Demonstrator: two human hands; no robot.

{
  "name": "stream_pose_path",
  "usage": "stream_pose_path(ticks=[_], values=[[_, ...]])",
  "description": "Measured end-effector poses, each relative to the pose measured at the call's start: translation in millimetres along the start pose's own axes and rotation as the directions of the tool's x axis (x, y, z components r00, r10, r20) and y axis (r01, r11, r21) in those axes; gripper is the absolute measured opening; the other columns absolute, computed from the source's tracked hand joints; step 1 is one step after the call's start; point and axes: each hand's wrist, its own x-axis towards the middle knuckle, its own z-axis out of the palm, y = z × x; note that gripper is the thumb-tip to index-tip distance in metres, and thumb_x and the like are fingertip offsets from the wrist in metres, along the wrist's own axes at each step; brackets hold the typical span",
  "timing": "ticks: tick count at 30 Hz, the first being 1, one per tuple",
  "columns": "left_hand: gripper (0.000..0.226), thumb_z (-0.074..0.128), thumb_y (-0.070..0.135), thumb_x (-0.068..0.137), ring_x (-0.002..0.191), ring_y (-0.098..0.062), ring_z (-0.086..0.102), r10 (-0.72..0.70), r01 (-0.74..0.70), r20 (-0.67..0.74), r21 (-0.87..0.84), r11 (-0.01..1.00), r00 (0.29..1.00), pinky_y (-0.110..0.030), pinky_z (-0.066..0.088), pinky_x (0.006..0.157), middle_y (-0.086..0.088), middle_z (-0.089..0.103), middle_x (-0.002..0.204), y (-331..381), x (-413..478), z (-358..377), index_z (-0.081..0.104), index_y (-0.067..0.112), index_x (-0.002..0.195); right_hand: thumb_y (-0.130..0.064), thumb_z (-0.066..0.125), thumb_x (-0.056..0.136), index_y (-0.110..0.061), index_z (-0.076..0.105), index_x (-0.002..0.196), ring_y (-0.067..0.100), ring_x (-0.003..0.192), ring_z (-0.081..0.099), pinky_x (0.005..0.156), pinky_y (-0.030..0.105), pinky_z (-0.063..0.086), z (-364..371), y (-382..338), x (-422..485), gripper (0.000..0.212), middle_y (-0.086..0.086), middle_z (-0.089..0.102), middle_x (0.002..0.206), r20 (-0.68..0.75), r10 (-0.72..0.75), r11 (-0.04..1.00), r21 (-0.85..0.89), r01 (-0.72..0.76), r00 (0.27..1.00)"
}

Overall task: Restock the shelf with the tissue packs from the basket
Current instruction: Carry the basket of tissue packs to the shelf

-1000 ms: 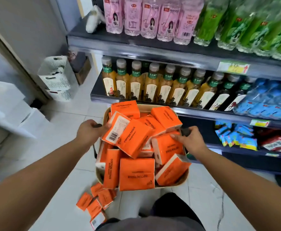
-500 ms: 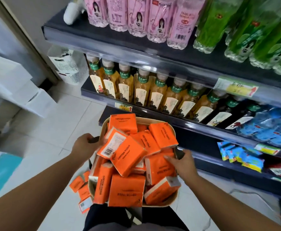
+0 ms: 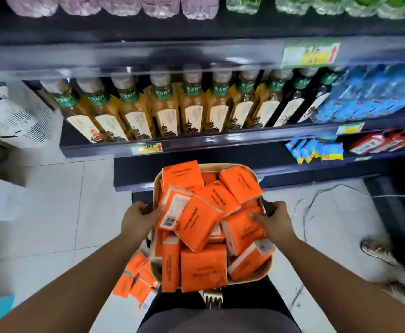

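A tan basket [image 3: 221, 167] heaped with several orange tissue packs [image 3: 203, 266] hangs in front of me, below the dark shelf [image 3: 220, 162]. My left hand [image 3: 137, 218] grips the basket's left handle. My right hand [image 3: 274, 222] grips the right handle, its fingers lying on one pack. The handles themselves are mostly hidden under my fingers. Several more orange packs [image 3: 136, 283] lie on the floor under the basket's left side.
Yellow tea bottles [image 3: 165, 109] fill the shelf above the basket, with pink and green bottles higher up. Blue snack packets [image 3: 316, 150] and red packs [image 3: 386, 141] sit at lower right. A white basket [image 3: 11, 116] stands left. A cable [image 3: 316, 195] trails on the tiles.
The basket has come closer to the shelf and sits higher and more central in my view. Both hands keep their hold on the handles. My view has tilted towards the shelves.
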Motion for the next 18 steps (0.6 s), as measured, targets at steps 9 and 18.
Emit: stream_pose_path(ticks=[9, 18], values=[[0.041, 0.072, 0.047, 0.081, 0.076, -0.017, 0.057, -0.037, 0.037, 0.001, 0.005, 0.999, 0.999, -0.028, 0.039, 0.059, 0.003, 0.06, 0.082, 3.6, 13.0, 63.0, 0.058, 0.011, 0.096, -0.037, 0.083, 0.073, -0.009, 0.042, 0.107, 0.023, 0.087, 0.057, 0.068, 0.032, 0.041, -21.8, 38.8, 42.5, 0.061, -0.001, 0.052, 0.084, 0.013, 0.02, 0.998, -0.063, -0.019, 1.0], [0.04, 0.072, 0.046, 0.082, 0.074, -0.021, 0.06, -0.133, 0.114, 0.116, 0.159, 0.981, 0.984, -0.029, 0.038, 0.054, -0.005, 0.062, 0.08, -19.7, 49.4, 147.1, 0.052, 0.012, 0.088, -0.062, 0.084, 0.052, 0.0, 0.05, 0.111, 0.023, 0.081, 0.062, 0.051, 0.025, 0.039, -28.8, 98.4, 122.9, 0.092, 0.002, 0.056, 0.083, 0.186, 0.168, 0.969, -0.214, -0.127, 0.968]])
